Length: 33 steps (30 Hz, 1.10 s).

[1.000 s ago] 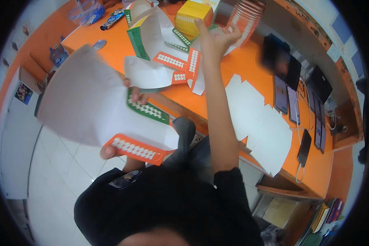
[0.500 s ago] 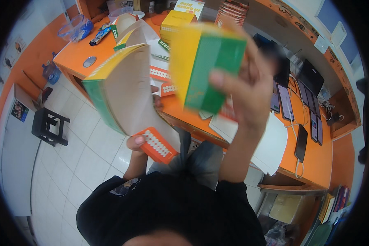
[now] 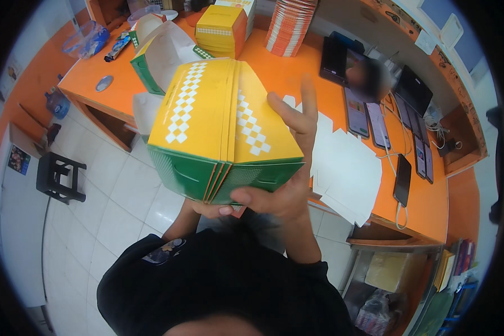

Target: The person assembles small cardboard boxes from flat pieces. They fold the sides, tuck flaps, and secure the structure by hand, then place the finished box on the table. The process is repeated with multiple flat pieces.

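Observation:
A nested bundle of yellow and green cardboard food boxes (image 3: pixel 199 112) with a white diamond pattern is raised in front of me. My left hand (image 3: pixel 211 209) grips it from underneath; most of its fingers are hidden behind the green side. On the bundle's right end, my right hand (image 3: pixel 291 187) clasps the boxes, thumb on the green face and index finger along the yellow panel, with another finger sticking up. Behind, on the orange table, stand an opened box (image 3: pixel 165 53) with a white inside and a flat-stacked yellow pile (image 3: pixel 221 31).
A tall orange-and-white stack of cardboard (image 3: pixel 290 27) stands at the back. White sheets of cardboard (image 3: pixel 347 173) lie by my right arm. Several phones with cables, one a black phone (image 3: pixel 402 180), cover the table's right side. A black stool (image 3: pixel 60 176) stands on the floor left.
The yellow-green box in my right hand has come left and down against the opened boxes in my left hand. Both hands now hold them together, and the orange panel is mostly hidden.

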Tool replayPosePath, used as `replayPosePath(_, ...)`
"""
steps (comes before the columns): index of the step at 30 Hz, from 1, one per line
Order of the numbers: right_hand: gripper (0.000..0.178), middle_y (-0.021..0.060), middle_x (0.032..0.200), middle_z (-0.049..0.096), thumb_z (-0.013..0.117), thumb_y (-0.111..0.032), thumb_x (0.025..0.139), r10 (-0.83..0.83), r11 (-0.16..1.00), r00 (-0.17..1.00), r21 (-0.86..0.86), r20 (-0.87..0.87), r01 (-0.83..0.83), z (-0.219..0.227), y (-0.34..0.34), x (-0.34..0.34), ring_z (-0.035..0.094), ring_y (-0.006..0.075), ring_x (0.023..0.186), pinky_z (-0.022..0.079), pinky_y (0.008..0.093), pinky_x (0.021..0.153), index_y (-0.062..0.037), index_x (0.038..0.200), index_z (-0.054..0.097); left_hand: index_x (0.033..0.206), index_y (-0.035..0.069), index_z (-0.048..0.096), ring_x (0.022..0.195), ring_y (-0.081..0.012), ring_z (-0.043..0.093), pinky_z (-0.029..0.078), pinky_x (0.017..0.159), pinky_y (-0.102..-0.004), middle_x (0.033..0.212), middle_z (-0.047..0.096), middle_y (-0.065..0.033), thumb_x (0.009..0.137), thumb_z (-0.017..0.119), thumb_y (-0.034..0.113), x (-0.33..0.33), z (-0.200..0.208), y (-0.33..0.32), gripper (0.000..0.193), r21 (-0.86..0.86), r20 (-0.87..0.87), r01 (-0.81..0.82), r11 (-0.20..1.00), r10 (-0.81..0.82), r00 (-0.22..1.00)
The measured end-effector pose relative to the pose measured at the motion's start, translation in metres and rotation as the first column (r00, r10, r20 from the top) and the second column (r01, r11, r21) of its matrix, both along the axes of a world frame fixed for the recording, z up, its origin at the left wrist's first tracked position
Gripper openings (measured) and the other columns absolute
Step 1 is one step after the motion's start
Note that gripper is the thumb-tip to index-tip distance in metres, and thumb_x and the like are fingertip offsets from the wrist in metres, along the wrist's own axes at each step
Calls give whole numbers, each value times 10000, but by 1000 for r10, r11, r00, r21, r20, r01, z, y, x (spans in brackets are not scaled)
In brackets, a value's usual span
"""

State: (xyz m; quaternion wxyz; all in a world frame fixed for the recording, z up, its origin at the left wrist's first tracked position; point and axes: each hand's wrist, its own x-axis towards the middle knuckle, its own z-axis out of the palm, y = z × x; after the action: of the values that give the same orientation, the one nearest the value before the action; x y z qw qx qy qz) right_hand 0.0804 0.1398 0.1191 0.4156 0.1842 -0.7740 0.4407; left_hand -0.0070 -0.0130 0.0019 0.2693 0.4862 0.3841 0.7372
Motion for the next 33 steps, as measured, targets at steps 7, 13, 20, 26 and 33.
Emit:
replayPosePath(7, 1249, 216, 1455, 241, 901, -298, 574, 421, 745, 892, -623, 164, -237, -18, -16, 8, 281, 369, 1358, 286, 486, 1080, -50, 1480, 77, 1332, -41, 379, 1089, -262, 514, 461, 888, -381, 1218, 494, -177, 706, 685, 332, 2, -4, 6, 790, -20, 9, 31, 999, -31, 999)
replayPosePath(13, 1199, 207, 1499, 123, 716, -499, 635, 440, 739, 876, -634, 198, -228, -33, -35, 1, 201, 344, 1387, 222, 454, 1104, -42, 1490, 11, 1344, -22, 347, 1103, -287, 507, 476, 903, -397, 1170, 502, -173, 701, 674, 364, 13, 3, 19, 818, 22, 52, 32, 999, -33, 998)
replayPosePath(20, 1219, 200, 1555, -19, 457, -818, 703, 586, 728, 806, -495, 89, -474, -15, -44, -29, 49, 330, 1442, 98, 438, 1146, -31, 1499, -25, 1358, 0, 309, 1120, -317, 498, 493, 921, -415, 1114, 510, -167, 696, 661, 402, 16, 24, 3, 851, 205, 89, -95, 974, 78, 993)
replayPosePath(26, 746, 176, 1249, 532, 661, -400, 822, 467, 847, 831, -422, 302, -323, 13, -19, -75, 484, 297, 1231, 390, 397, 994, -67, 1395, 318, 1371, 19, 277, 1135, -343, 491, 507, 936, -431, 1066, 517, -162, 691, 650, 433, -34, 36, -49, 879, 490, 323, -475, 731, 354, 878)
replayPosePath(33, 540, 154, 973, 646, 749, -234, 762, -306, 931, 948, 238, 89, 278, -21, -60, -202, 647, 275, 875, 500, 389, 820, -70, 1227, 529, 1337, -3, 293, 870, -241, 470, 435, 789, -368, 1091, 410, -170, 500, 641, 561, -58, 17, -95, 1067, 433, 466, -599, 673, 401, 789)
